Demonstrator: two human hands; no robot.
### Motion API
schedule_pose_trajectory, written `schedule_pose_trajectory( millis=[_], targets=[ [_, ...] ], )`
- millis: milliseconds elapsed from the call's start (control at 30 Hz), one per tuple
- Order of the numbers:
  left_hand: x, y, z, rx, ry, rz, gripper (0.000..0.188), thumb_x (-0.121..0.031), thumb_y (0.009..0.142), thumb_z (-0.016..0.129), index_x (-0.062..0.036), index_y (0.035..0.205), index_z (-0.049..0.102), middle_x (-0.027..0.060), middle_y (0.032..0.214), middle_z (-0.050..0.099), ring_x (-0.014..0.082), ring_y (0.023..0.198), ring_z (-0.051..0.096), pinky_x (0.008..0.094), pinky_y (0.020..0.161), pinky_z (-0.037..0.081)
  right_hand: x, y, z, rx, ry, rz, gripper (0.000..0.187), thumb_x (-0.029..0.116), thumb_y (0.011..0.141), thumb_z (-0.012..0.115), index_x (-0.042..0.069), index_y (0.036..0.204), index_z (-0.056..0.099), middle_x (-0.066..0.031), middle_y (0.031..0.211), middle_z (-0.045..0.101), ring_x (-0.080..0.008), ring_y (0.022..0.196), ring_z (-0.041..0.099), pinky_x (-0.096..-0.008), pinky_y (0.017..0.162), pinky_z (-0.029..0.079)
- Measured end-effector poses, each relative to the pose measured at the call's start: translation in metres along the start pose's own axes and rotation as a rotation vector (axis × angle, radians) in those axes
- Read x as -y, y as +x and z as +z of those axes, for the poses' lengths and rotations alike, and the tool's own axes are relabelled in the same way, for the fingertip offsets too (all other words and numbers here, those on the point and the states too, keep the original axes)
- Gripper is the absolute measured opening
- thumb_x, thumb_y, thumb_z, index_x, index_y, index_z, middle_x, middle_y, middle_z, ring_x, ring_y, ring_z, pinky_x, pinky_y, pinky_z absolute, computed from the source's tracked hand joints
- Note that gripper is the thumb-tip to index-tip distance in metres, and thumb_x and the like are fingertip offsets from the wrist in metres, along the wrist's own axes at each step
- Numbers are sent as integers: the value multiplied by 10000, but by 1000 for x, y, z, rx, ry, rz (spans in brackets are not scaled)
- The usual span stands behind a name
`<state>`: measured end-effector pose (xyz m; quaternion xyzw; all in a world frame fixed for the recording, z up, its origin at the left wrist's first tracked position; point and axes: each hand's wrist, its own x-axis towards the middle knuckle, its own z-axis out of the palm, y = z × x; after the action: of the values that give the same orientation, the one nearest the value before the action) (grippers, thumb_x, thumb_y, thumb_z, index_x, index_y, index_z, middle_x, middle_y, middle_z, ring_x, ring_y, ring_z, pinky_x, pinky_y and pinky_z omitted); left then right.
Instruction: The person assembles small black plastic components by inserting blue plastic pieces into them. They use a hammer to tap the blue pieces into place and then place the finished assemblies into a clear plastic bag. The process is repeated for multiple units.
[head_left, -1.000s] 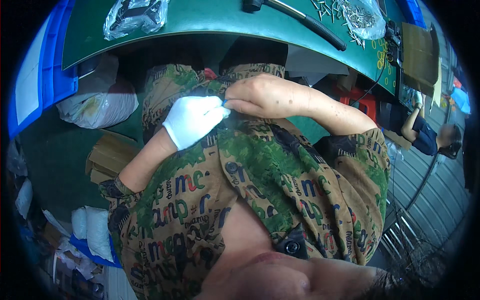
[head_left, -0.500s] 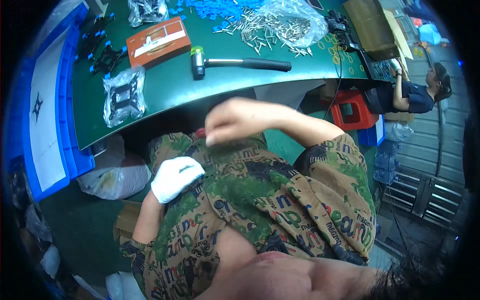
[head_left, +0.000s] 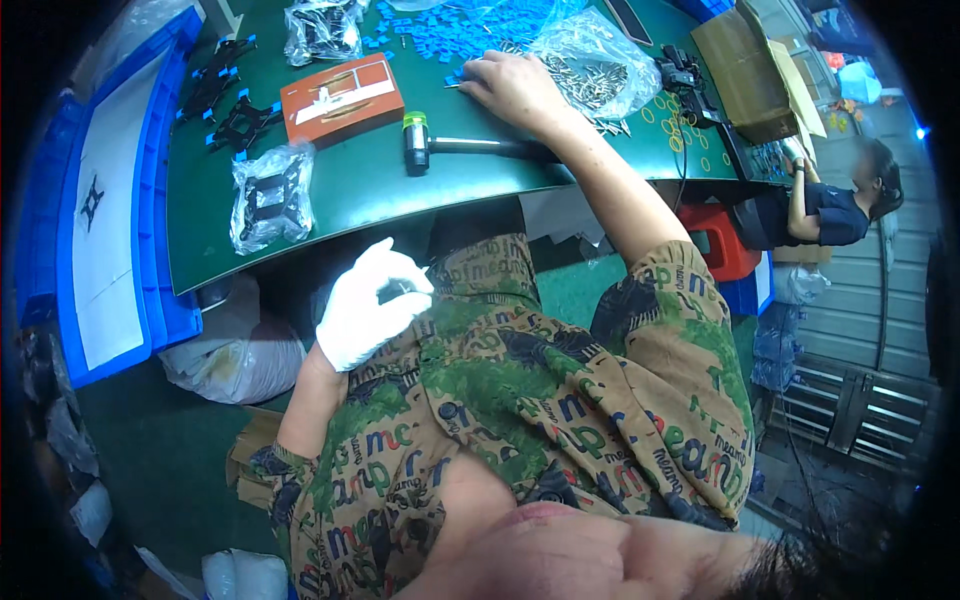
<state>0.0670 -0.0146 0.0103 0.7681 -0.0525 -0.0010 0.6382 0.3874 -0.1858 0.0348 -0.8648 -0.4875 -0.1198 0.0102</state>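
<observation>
My left hand (head_left: 372, 307), in a white glove, is raised over my lap with thumb and fingers curled into a pinch. Something thin and small seems to be in it, too small to name. My bare right hand (head_left: 515, 92) reaches across the green table with its fingers bent down onto the loose metal pins, beside a spread of small blue pieces (head_left: 440, 35). What its fingertips pinch, if anything, is hidden. More metal pins (head_left: 590, 80) lie in a clear plastic bag (head_left: 640, 75) just right of that hand. A black-handled mallet (head_left: 470, 146) lies under my right wrist.
An orange-brown box (head_left: 340, 98) and black brackets, one bagged (head_left: 270, 198), one bare (head_left: 243, 125), lie on the table's left. Yellow rings (head_left: 690, 140) and a cardboard box (head_left: 750, 70) are at right. Blue crates (head_left: 150, 270) stand left; a person (head_left: 830, 205) works far right.
My right hand has moved from above my lap up and away to the pins on the table. My left hand has risen slightly, its thumb and fingers now forming a ring.
</observation>
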Motion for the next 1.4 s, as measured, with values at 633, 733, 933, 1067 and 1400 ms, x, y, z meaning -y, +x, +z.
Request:
schedule_pose_trajectory(
  millis=[633, 733, 933, 1067, 1400],
  targets=[
    [-16, -17, 2, -111, -198, -308, 384, -111, 1026, 571, 34, 1382, 570, 62, 887, 752, 104, 858, 675, 297, 970, 501, 6, -1, -10, 76, -81, -224, 217, 305, 1005, 605, 192, 1153, 717, -59, 1010, 631, -246, 1010, 657, -447, 898, 434],
    [8, -23, 5, -104, 83, -200, 378, -80, 1002, 585, 15, 1368, 599, 51, 905, 715, 103, 825, 664, 287, 941, 499, 3, -2, -12, 54, -132, -267, 204, 312, 992, 610, 188, 1104, 727, -43, 1020, 645, -234, 1036, 660, -442, 900, 435],
    [3, -19, 18, -141, -183, -322, 628, -43, 968, 618, -52, 1561, 410, 39, 941, 699, 50, 772, 546, 206, 731, 473, 7, -6, -10, 22, -160, -273, 184, 287, 969, 621, 120, 978, 698, -50, 1004, 652, -235, 1041, 662, -418, 902, 440],
    [1, -16, 14, -154, -242, -344, 538, -75, 990, 615, -15, 1505, 469, 44, 941, 698, 75, 831, 601, 237, 769, 491, -1, -9, -3, -78, -47, -217, 179, 258, 958, 627, 93, 958, 697, -93, 969, 670, -268, 974, 680, -431, 876, 467],
    [24, -9, 22, -278, -159, -324, 296, -136, 1042, 564, 5, 1289, 645, 36, 853, 690, 83, 808, 631, 246, 783, 491, 59, -38, -47, -123, 724, -88, 197, 134, 953, 701, 34, 1124, 700, -91, 997, 695, -226, 897, 688, -331, 817, 545]
  ],
)
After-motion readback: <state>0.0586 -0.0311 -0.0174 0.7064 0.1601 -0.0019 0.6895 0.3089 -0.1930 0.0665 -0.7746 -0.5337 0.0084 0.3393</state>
